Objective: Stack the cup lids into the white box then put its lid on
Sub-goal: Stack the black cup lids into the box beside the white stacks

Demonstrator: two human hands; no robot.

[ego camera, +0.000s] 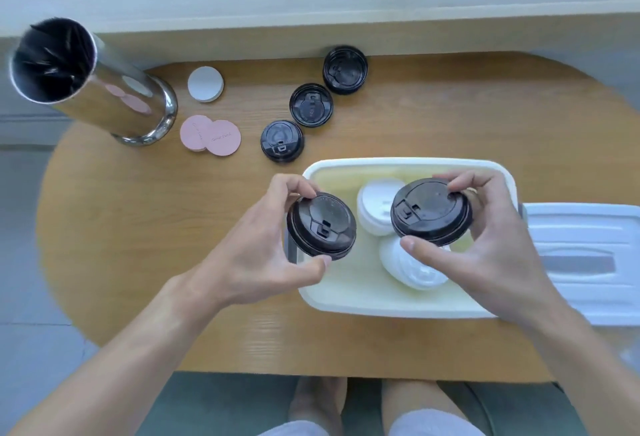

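Each hand holds a black cup lid by its rim. The left hand (266, 245) pinches one black lid (321, 226) between thumb below and curled fingertips above, at the left edge of the white box (408, 304). The right hand (485, 245) grips the other black lid (431, 211) the same way, over the box's open inside. Both forearms reach in from the near edge of the wooden table (173, 262), palms turned toward each other.

Two white cup lids (379, 207) lie in the box. Its lid (585, 262) rests just beside it on the right. Three more black lids (311, 105) lie in a slanting row beyond. Pink coasters (211, 137) carry handwriting too faint to read, beside a white coaster (205, 84) and a steel canister (93, 82).
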